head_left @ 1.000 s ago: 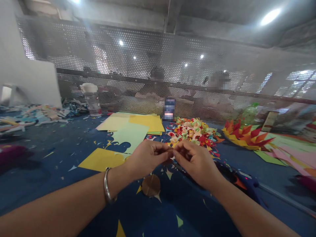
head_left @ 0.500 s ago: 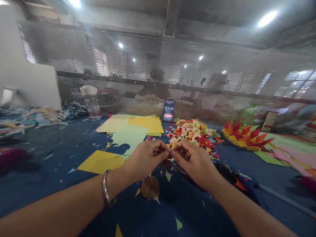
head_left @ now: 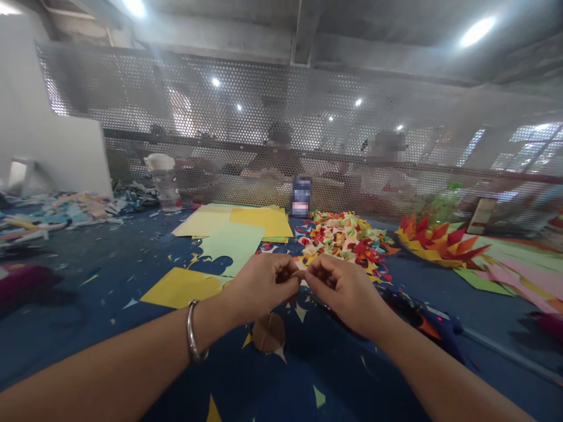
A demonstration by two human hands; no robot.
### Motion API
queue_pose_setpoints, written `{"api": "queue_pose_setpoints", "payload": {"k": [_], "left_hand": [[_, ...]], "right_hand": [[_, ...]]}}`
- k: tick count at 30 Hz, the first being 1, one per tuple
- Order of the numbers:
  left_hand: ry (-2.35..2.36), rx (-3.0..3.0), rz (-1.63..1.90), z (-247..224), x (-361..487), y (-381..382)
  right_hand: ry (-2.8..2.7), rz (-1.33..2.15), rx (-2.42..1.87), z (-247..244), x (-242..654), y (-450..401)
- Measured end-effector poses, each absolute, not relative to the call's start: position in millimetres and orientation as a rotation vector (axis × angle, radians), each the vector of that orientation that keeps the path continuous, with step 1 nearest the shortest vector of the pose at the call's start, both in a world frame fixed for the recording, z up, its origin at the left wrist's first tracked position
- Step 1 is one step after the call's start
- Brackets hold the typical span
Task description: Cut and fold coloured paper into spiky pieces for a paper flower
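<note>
My left hand [head_left: 264,287], with a silver bangle on the wrist, has its fingers curled in a pinch at the middle of the view. Facing it, my right hand [head_left: 338,287] pinches too, its fingertips meeting the left ones. A small pale bit shows between the fingertips, too hidden to name. Just beyond lies a heap of small folded paper pieces [head_left: 347,234] in red, yellow, pink and pale green. On the table below the hands is a round brown disc [head_left: 268,333]. Beside my right forearm lies a blue glue gun [head_left: 444,331] with a small red light.
Yellow paper sheets [head_left: 264,221] and a cut pale green sheet [head_left: 235,243] lie ahead. A phone [head_left: 301,196] stands against a perforated screen [head_left: 220,117]. A plastic cup [head_left: 166,184], paper scraps [head_left: 83,211], an orange-red paper flower [head_left: 440,243] and a green bottle [head_left: 446,205] stand around.
The fingers of both hands have shifted slightly, still pinched together at the same place. Everything on the table stays as it was.
</note>
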State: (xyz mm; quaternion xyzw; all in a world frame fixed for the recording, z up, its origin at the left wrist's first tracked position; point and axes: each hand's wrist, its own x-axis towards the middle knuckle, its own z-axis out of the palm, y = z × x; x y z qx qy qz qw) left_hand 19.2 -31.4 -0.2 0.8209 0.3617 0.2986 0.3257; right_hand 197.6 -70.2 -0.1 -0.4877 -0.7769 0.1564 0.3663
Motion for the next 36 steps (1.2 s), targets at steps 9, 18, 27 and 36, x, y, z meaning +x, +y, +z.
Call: {"api": "queue_pose_setpoints", "payload": {"k": [9, 18, 27, 36], "left_hand": [[0.948, 2.166, 0.823, -2.3, 21.4, -34.7], [0.976, 2.173, 0.885, -1.4, 25.9, -39.2], [0.985, 2.172, 0.895, -1.4, 22.5, -36.4], [1.011, 2.221, 0.924, 1.1, 23.0, -36.1]], "right_hand": [[-2.015, 0.440, -1.232, 2.3, 195.1, -72.4], [-2.019, 0.371, -1.269, 2.6, 192.5, -72.4], [-1.985, 0.377, -1.277, 3.7, 195.3, -72.2], [-2.003, 0.333, -1.264, 2.5, 192.6, -73.0]]}}
